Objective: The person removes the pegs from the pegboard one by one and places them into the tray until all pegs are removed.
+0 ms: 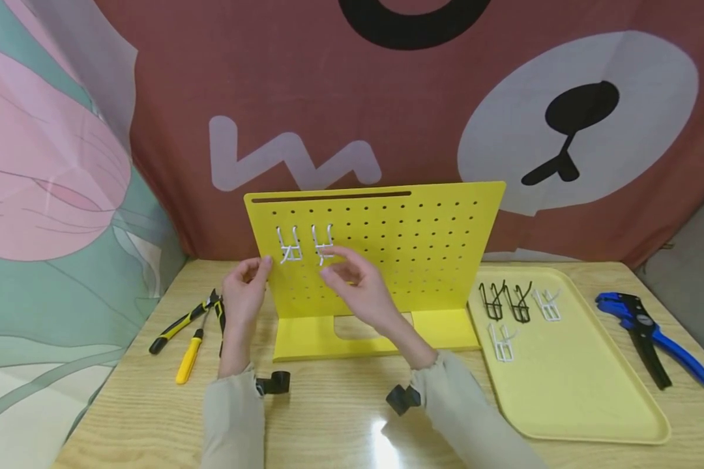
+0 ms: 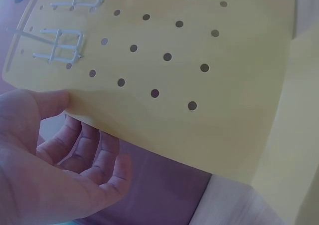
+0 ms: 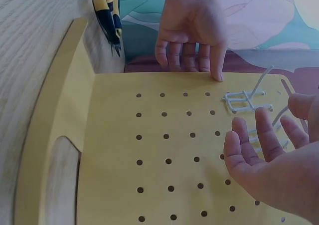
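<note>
A yellow pegboard stands upright on its yellow base. My left hand grips its left edge, the thumb on the front face and the other fingers behind. Two white wire hooks hang side by side in its upper left holes: the left hook and the right hook. At the right hook my right hand has its index fingertip over the lower part, with thumb and index apart. In the right wrist view the fingers of that hand are spread and partly cover the hook.
On the right lies a yellow tray with black wire hooks and white wire hooks. Beyond it are blue-handled wire strippers. Left of the board lie pliers and a yellow-handled screwdriver. A printed curtain hangs behind.
</note>
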A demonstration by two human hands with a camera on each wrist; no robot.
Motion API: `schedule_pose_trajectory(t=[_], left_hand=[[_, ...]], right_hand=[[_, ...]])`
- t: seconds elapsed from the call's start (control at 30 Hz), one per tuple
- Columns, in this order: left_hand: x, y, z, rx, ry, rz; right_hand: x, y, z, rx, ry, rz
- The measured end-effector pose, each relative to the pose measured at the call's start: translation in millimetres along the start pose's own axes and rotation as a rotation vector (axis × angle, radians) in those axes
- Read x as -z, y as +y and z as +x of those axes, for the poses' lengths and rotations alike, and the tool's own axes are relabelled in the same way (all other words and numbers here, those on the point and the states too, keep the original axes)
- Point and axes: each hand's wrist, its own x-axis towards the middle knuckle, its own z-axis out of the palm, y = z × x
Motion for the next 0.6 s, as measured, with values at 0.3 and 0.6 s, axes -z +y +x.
schedule_pose_trajectory(t=[0.3,0.6], left_hand=[[-0.1,-0.9,-0.2,-0.014,0.0,0.002],[-0.1,0.3,0.0,-0.002,0.0,-0.012]], right_hand=[[-5.3,-4.3,9.2,0.015,0.006,-0.058],[-5.2,-3.2,11.8,0.003,0.032,-0.077]])
